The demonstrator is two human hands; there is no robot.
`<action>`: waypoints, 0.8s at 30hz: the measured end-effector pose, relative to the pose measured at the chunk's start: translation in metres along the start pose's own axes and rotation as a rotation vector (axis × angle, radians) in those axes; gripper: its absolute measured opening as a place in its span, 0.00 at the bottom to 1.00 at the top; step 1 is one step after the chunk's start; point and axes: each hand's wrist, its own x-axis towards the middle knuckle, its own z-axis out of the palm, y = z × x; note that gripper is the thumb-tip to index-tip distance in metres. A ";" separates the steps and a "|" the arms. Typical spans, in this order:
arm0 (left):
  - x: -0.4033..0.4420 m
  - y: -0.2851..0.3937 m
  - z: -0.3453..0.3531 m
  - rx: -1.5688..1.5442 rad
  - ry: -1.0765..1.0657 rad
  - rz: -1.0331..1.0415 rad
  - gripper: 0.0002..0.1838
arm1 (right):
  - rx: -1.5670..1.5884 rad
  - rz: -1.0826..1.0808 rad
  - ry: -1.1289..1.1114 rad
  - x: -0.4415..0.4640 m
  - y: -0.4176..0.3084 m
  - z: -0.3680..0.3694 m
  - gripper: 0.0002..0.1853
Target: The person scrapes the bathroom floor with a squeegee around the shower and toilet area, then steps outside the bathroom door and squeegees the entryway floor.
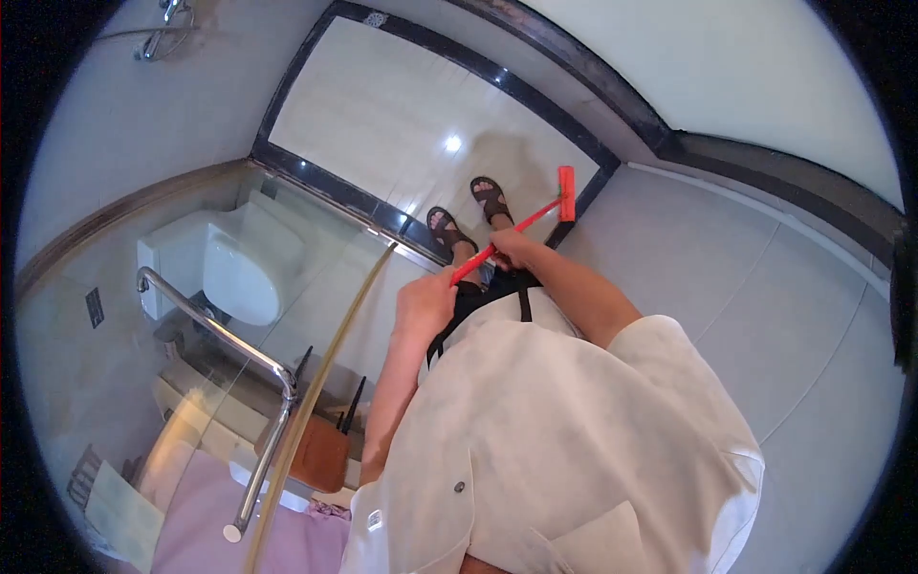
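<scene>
Squeegee (473, 266) in both hands, slanting down: the left hand (426, 302) is closed round the handle's upper end, the right hand (513, 249) round it lower down. Its head (567, 195) is by the dark border (601, 182), right of the sandals (491, 199); floor contact is unclear. Good control calls for even pressure, a flat blade and room around the toes.
</scene>
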 end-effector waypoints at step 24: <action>-0.066 -0.079 0.023 -0.222 0.097 -0.157 0.16 | -0.013 -0.386 0.466 0.062 -0.063 0.071 0.09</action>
